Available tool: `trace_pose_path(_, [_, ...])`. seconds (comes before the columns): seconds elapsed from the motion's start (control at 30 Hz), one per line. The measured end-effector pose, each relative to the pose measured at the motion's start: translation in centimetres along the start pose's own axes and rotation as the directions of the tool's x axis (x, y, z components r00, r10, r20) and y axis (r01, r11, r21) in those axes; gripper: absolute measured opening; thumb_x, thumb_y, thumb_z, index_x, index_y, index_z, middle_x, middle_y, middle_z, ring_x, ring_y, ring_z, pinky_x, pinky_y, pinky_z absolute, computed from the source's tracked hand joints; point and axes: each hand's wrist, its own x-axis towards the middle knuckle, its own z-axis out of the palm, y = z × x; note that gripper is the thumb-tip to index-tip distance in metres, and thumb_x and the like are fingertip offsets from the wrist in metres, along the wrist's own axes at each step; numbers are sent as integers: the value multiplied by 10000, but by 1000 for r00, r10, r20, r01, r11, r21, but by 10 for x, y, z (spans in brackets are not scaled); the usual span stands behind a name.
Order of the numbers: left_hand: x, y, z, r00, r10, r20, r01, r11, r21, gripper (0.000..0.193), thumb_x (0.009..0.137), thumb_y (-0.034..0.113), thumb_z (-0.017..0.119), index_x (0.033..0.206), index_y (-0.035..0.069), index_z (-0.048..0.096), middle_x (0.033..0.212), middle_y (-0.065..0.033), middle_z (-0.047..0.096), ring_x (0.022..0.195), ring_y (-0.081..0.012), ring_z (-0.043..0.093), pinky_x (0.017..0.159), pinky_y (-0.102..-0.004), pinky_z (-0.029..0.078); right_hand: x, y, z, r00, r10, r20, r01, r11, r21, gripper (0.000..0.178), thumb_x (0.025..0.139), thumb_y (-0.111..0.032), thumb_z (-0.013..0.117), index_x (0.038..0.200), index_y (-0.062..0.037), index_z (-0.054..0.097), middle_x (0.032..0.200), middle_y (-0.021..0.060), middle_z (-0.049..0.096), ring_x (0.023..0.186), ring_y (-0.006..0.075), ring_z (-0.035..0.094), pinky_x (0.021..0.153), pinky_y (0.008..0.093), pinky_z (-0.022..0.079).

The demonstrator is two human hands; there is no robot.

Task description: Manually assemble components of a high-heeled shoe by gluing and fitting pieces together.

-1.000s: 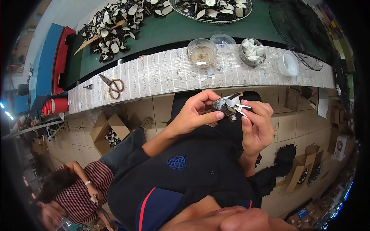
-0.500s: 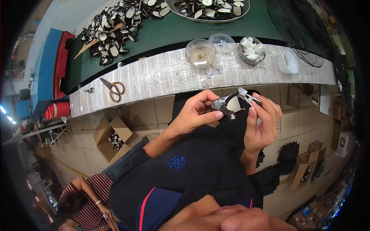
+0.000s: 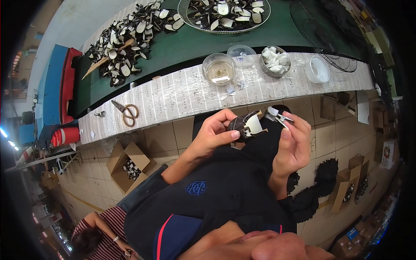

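Observation:
My left hand [image 3: 213, 133] is closed on a black shoe upper [image 3: 236, 129], thumb on its near side and fingers behind. Its pale lining [image 3: 255, 125] faces my right. A small metal clip [image 3: 281, 118] is pinched between the thumb and fingers of my right hand [image 3: 294, 143], with a white pad [image 3: 272, 112] in its jaws. A gap separates pad and upper. Both hands are above my lap, in front of the bench edge.
On the covered bench ledge [image 3: 173, 97] stand a bowl of liquid [image 3: 219, 70], a tin of white wads [image 3: 275, 62], a white tub [image 3: 317, 69] and scissors [image 3: 126, 113]. Beyond is a green belt [image 3: 190, 45] with piled black-and-white pieces [image 3: 125, 47]. Another person [image 3: 102, 229] sits at lower left.
The clip and pad have come away from the shoe upper. My left hand has shifted slightly left and turned the upper, so more lining shows. The whole view has also shifted a little.

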Motion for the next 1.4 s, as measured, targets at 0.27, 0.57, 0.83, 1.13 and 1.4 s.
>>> trace_pose_path(0.27, [-1,7,5,1000,3,-14,-3,1000,14,261,854,112,670,1031,2,513,943,-52,604,856,-99,584,755,-274,533,3,-7,3,975,-111,192,117,993,-21,139,784,-52,680,914,-10,653,959,119,684,831,242,593,801,353,387])
trace_pose_path(0.57, [-3,4,0,999,34,-2,-34,998,55,267,857,118,671,1037,2,512,948,-56,599,857,-96,583,739,-269,534,2,-10,7,962,-139,237,166,981,-100,136,783,-77,691,904,-23,663,964,94,683,837,231,596,799,344,375])
trace_pose_path(0.83, [-4,6,0,1000,12,-23,-10,998,55,262,864,114,665,1040,-2,510,938,-50,594,853,-97,583,728,-262,523,0,-11,10,966,-190,175,237,922,-306,141,802,-95,690,924,-27,671,984,87,682,850,219,599,816,338,366])
trace_pose_path(1.13, [-6,3,-3,999,33,-41,-33,999,15,237,856,92,658,1024,8,515,950,-48,610,854,-79,579,765,-248,483,-1,-11,2,985,-155,75,169,947,-273,131,815,-64,664,933,-9,654,978,112,680,852,236,597,813,355,394])
trace_pose_path(1.4, [-3,1,0,997,-1,-76,-3,999,-49,228,854,107,655,1012,18,517,931,-50,626,856,-82,588,776,-239,474,-6,-10,-1,996,-58,66,66,990,-123,128,806,-39,658,924,10,654,968,125,679,840,239,591,816,354,396])
